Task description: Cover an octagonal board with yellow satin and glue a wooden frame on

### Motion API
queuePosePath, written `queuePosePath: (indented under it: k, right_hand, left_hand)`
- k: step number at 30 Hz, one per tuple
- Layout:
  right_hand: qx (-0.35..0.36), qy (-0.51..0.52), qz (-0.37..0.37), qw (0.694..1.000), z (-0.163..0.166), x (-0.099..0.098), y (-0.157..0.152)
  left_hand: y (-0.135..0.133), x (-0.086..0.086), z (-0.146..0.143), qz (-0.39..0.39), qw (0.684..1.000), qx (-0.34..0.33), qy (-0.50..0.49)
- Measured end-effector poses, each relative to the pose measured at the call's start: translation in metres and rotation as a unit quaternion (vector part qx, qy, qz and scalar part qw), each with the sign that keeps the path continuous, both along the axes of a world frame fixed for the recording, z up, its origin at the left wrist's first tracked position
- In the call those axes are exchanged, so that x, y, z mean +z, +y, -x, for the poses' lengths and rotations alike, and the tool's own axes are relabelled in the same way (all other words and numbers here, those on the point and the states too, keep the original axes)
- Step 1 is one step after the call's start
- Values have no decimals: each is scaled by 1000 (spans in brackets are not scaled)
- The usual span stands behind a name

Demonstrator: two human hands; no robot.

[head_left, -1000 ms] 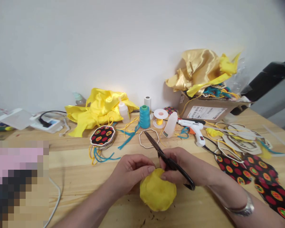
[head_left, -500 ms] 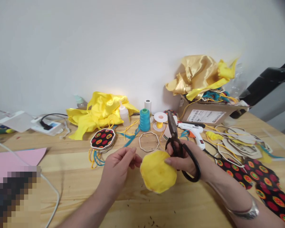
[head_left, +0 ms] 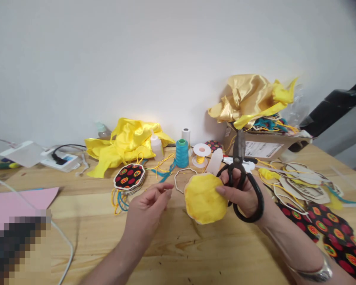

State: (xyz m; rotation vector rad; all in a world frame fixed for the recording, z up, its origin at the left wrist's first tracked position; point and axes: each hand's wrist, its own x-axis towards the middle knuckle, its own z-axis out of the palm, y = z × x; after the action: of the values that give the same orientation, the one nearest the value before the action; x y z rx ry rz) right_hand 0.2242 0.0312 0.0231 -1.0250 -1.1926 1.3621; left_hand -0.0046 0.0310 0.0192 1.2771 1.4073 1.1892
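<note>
In my right hand (head_left: 243,196) are black-handled scissors (head_left: 239,152), blades pointing up and close together. The same hand pinches a round, scallop-edged piece covered in yellow fabric (head_left: 206,198) between thumb and fingers. My left hand (head_left: 150,204) is left of this piece, apart from it, with thumb and fingertips drawn together; whatever they hold, if anything, cannot be made out. Behind the yellow piece a thin scalloped frame (head_left: 179,174) lies on the table, partly covered. A stack of scalloped pieces topped with black patterned fabric (head_left: 129,177) is beyond my left hand.
Along the wall are crumpled yellow satin (head_left: 121,144), a white squeeze bottle (head_left: 156,147), a teal thread cone (head_left: 182,154) and a spool of yellow cord (head_left: 201,152). A cardboard box (head_left: 255,142) heaped with fabric stands back right. Black patterned fabric pieces (head_left: 329,225) lie at right.
My right hand has moved right with the scissors and yellow piece, leaving a gap from my left fingers, which were at its edge. The scissor blades have swung more upright.
</note>
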Motion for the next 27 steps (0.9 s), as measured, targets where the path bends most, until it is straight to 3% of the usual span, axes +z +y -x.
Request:
queuePosePath:
  k: [3, 7, 14, 20, 27]
  right_hand:
    - [-12, 12, -9, 1000, 0, 0, 1]
    - [-7, -47, -6, 999, 4, 4, -3]
    - [33, -143, -23, 989, 21, 3, -12]
    - [52, -221, -55, 972, 25, 3, -15]
    - [62, -211, -43, 975, 25, 5, -15]
  left_hand:
    - [0, -2, -2, -12, 999, -15, -39]
    - [-2, -6, -1, 53, 988, -76, -126]
    - [-10, -6, -3, 120, 943, -196, -242]
    - [-10, -1, -7, 159, 948, -171, -218]
    - [-9, 1, -5, 143, 964, -162, -157]
